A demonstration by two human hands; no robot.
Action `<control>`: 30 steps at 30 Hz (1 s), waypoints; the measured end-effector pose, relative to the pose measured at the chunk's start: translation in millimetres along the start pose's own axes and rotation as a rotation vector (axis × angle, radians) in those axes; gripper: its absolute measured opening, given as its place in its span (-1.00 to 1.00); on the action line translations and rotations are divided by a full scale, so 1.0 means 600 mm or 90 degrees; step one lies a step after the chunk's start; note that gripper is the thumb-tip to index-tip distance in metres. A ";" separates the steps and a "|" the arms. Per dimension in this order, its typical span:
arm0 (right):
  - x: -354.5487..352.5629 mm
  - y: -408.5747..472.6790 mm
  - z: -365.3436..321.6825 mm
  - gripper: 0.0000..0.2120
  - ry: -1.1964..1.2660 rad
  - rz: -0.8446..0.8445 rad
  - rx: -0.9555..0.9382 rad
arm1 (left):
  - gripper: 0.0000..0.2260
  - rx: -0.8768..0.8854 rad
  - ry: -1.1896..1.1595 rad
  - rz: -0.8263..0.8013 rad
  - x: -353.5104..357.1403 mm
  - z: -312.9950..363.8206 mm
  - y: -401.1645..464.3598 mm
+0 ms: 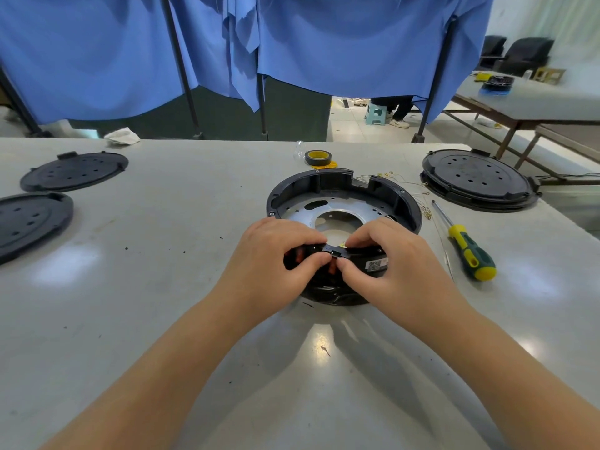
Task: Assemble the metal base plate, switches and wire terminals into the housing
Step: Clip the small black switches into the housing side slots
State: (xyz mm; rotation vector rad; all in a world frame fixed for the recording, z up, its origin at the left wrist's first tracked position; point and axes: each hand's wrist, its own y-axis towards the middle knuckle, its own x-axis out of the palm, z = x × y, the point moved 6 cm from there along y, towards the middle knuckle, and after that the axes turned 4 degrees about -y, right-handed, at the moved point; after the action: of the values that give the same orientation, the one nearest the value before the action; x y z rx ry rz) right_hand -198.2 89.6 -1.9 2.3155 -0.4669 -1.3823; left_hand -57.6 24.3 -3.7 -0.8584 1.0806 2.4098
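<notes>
Item: housing (344,190), black, round, open side up, at table (162,287) centre. Contents: metal plate (337,219) already seated in the bottom, its central hole visible. Near rim: black switch block (357,254) with orange parts and a QR label, bridging the housing's near edge. Left hand (276,254) grips the block's left end, fingers curled over the top, thumb pressing from the near side. Right hand (393,258) pinches the block's right half, thumb and forefinger closing near a small central clip. Thumb tips nearly meet at the block's middle. Step in hand, by judgement: seating the switch block into the near wall; plate done, terminals not yet fitted. Next move likely calls for even downward pressure from both thumbs until the clip engages, with the block kept square to the rim. Wires (418,193) with ring terminals lie loose beyond the housing's far right edge, apart from both hands. Screwdriver (467,248) lies right, tape (318,157) far, spare lids (477,178) at both sides.
</notes>
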 end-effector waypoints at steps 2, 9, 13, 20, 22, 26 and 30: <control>0.003 0.000 -0.003 -0.79 -0.004 -0.005 -0.001 | -0.82 -0.005 -0.010 -0.007 -0.002 -0.003 0.001; -0.030 0.016 0.024 -0.84 -0.061 -0.090 -0.040 | -0.80 -0.103 -0.072 -0.069 -0.043 -0.049 -0.001; -0.036 0.021 0.047 -0.84 -0.096 -0.188 -0.011 | -0.82 -0.156 -0.097 -0.067 -0.060 -0.066 0.000; -0.023 0.024 0.018 -0.79 -0.132 -0.204 -0.068 | -0.88 -0.162 -0.039 -0.068 -0.042 -0.061 0.000; -0.009 0.017 -0.011 -0.77 -0.104 -0.196 -0.097 | -0.86 -0.159 -0.027 -0.074 -0.037 -0.055 0.004; 0.016 0.004 -0.060 -0.77 -0.032 -0.149 -0.140 | -0.87 -0.106 0.004 -0.094 -0.019 -0.027 0.009; -0.014 0.010 -0.050 -0.80 0.067 -0.115 -0.110 | -0.87 -0.113 0.012 -0.105 -0.017 -0.021 0.013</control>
State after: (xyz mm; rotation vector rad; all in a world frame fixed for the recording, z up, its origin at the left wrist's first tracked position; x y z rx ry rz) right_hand -175.8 93.3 20.4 2.3174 -0.1041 -1.3159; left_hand -49.3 9.1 0.9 -0.9886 0.7782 2.3871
